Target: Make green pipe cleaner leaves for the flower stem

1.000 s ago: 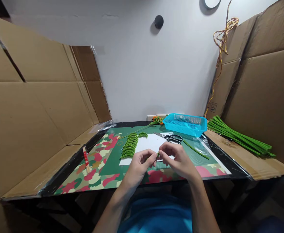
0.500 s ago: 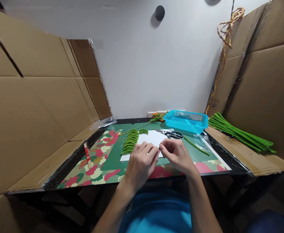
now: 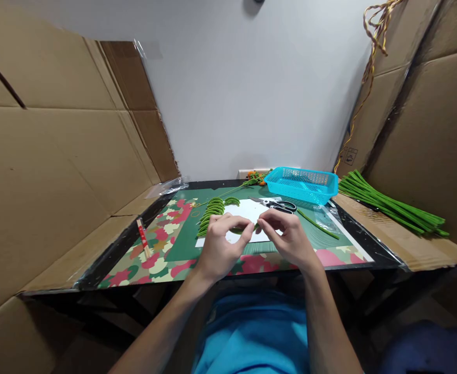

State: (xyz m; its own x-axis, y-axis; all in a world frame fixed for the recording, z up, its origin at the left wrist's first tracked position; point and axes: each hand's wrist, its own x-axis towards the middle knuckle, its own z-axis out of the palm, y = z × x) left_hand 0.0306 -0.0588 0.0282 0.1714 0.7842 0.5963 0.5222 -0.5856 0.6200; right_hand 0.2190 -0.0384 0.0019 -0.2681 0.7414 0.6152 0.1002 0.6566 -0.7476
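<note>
Plenty of bare mat (image 3: 161, 254) on the left, up to the red stick (image 3: 143, 243). Blocked at the back by bent green pieces (image 3: 211, 214), scissors (image 3: 282, 206) and the blue basket (image 3: 302, 184). Narrow way on the right, past a straight green stem (image 3: 317, 224). Shut in by cardboard walls (image 3: 56, 156) on both sides. Middle filled by left hand (image 3: 218, 245) and right hand (image 3: 287, 239), pinched on a small green piece (image 3: 252, 227).

My view has tipped downward over the last 1 s, so the blue basket (image 3: 301, 183) now sits higher in frame. My left hand (image 3: 219, 244) and right hand (image 3: 287, 236) have pushed farther out over the white sheet (image 3: 251, 212), from its near edge toward its middle. The green piece (image 3: 247, 227) they pinch showed as a stub 1 s ago, hid behind my left knuckles 0.5 s ago (fully covered), and now shows as a low arc between the fingertips
</note>
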